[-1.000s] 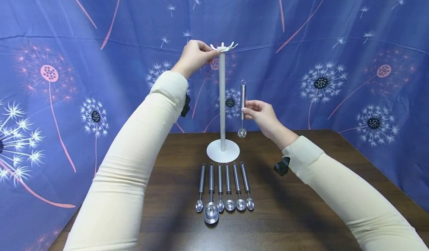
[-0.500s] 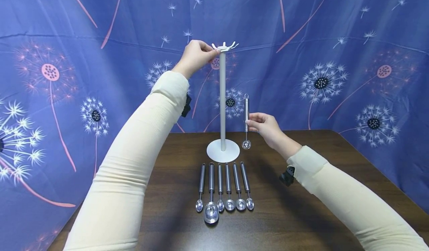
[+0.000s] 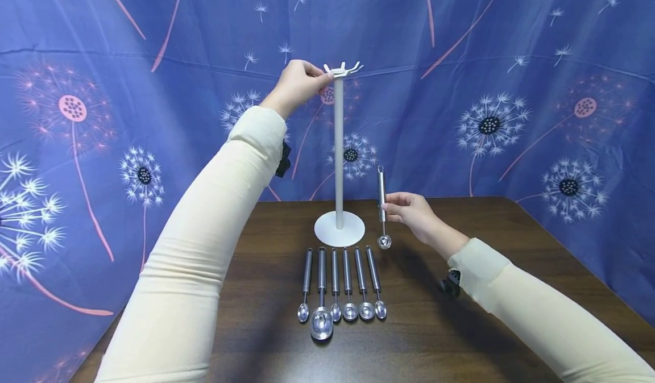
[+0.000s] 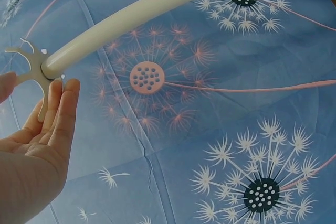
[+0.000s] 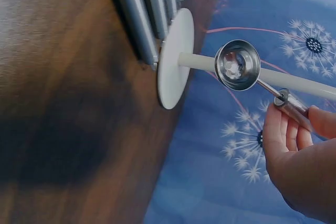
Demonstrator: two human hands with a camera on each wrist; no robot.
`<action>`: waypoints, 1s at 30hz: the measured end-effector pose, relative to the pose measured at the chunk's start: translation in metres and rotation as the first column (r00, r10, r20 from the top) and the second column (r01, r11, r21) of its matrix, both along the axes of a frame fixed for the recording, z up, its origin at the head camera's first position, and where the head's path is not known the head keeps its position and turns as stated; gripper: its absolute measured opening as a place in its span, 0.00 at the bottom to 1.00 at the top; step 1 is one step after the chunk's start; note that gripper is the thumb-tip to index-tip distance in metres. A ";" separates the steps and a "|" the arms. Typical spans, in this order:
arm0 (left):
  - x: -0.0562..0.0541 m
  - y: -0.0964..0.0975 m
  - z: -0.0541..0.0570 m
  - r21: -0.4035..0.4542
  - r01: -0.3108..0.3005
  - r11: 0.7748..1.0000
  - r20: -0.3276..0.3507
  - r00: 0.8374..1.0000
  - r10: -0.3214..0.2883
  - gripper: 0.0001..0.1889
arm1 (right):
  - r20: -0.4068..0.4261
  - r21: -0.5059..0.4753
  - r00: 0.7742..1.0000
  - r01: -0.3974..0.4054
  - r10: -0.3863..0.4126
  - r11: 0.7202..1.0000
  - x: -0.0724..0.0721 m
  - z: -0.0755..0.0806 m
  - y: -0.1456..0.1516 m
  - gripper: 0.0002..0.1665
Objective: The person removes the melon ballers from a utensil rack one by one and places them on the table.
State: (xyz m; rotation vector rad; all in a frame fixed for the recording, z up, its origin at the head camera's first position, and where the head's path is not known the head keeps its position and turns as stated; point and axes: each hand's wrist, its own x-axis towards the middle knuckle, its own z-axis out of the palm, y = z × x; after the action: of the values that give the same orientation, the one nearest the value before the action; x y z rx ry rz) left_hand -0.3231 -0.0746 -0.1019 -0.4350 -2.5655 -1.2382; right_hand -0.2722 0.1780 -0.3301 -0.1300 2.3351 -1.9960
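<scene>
My left hand pinches one hooked arm at the top of a white stand, thumb on one side and fingers behind, as the left wrist view shows its hook crown. Low to the right of the pole, my right hand grips a steel melon baller by its handle. The tool hangs upright, loop end up, its small round bowl pointing down above the table. Nearer me, several steel scoops lie side by side, handles toward the stand; the second from the left has a much larger bowl.
The stand's round white base rests on a dark wooden table. Behind it hangs a blue cloth with a dandelion pattern. Both wrists carry small black cameras.
My right hand has lowered the melon baller toward the table and moved it slightly right, away from the pole. The left hand stays on the stand's top; the row of scoops is unchanged.
</scene>
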 end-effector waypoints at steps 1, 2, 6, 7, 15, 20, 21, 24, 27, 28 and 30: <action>0.000 0.000 0.000 0.001 0.001 1.000 0.000 1.000 -0.001 0.19 | 0.000 0.002 1.000 -0.007 0.007 1.000 0.001 -0.002 0.001 0.24; 0.000 0.000 0.000 0.003 0.001 1.000 0.002 1.000 -0.001 0.20 | 0.004 -0.001 1.000 -0.006 0.006 1.000 0.002 -0.004 0.002 0.24; 0.001 -0.001 0.001 0.003 0.008 1.000 0.004 1.000 -0.008 0.20 | 0.013 0.001 1.000 -0.010 0.010 1.000 0.004 -0.012 0.005 0.22; 0.001 -0.001 0.001 0.004 0.011 1.000 0.005 1.000 -0.011 0.20 | 0.014 0.006 1.000 -0.018 0.018 1.000 0.005 -0.014 0.006 0.22; 0.002 -0.001 0.000 -0.012 0.017 1.000 0.010 1.000 -0.017 0.20 | 0.066 0.057 0.997 -0.040 0.037 0.998 0.013 -0.023 0.010 0.23; 0.003 0.000 0.001 -0.045 0.004 0.999 0.001 1.000 -0.004 0.20 | 0.149 0.110 0.989 -0.015 -0.001 0.994 0.021 -0.028 0.010 0.23; 0.003 0.001 0.001 -0.051 0.002 0.999 0.002 1.000 -0.002 0.20 | 0.164 0.117 0.986 -0.015 -0.005 0.993 0.023 -0.029 0.009 0.23; 0.003 0.002 0.001 -0.067 -0.002 0.998 0.003 1.000 0.003 0.21 | 0.201 0.129 0.980 -0.010 -0.016 0.992 0.028 -0.034 0.009 0.22; 0.003 0.002 0.001 -0.075 -0.005 0.997 0.005 1.000 0.006 0.20 | 0.226 0.133 0.974 -0.023 -0.007 0.991 0.033 -0.040 0.009 0.21; 0.003 0.002 0.001 -0.076 -0.007 0.997 0.004 1.000 0.007 0.20 | 0.237 0.138 0.972 -0.029 -0.004 0.990 0.034 -0.042 0.009 0.21; 0.003 0.002 0.001 -0.077 -0.009 0.997 0.004 1.000 0.009 0.20 | 0.261 0.140 0.965 -0.043 0.005 0.989 0.037 -0.047 0.010 0.20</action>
State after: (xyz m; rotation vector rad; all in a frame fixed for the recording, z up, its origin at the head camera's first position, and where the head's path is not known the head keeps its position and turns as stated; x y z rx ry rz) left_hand -0.3203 -0.0724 -0.1011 -0.4362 -2.6227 -1.1417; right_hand -0.2350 0.1882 -0.3768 0.1055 2.2849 -1.7059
